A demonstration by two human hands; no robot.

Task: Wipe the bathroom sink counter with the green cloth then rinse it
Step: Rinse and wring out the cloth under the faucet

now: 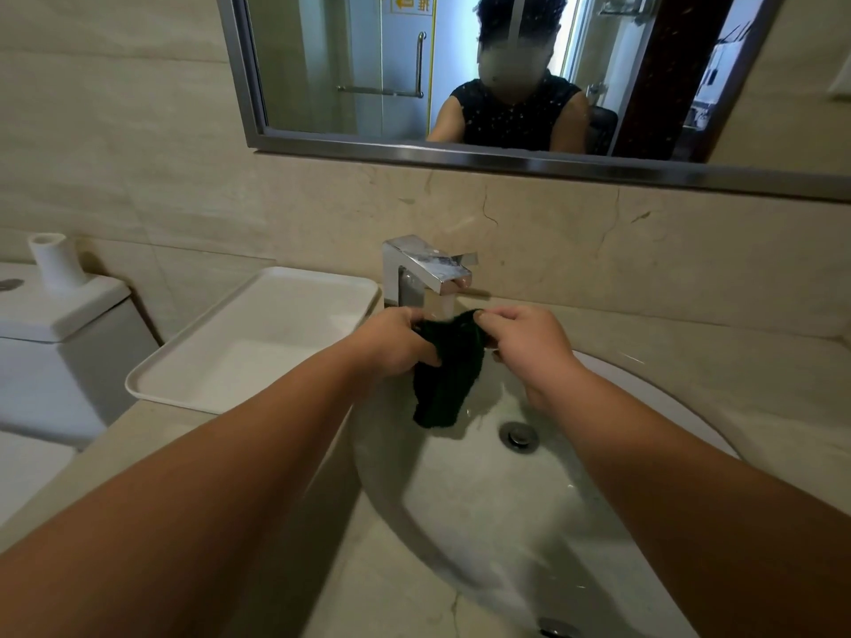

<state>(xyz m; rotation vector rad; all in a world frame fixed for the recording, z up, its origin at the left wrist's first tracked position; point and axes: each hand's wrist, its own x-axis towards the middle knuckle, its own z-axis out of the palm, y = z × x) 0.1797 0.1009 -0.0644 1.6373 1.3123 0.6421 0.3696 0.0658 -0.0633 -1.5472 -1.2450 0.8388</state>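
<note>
Beige marble wall [138,145], steel-framed mirror [350,62].

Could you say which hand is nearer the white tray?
Left. The left hand grips the green cloth beside the white tray; the right hand pinches it farther right.

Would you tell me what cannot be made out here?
Head view: top of the cloth is hidden inside the left hand and right hand.
Head view: water from the faucet is blurred where it meets the cloth.
Head view: a metal fitting in the sink is cut off by the bottom edge.
</note>
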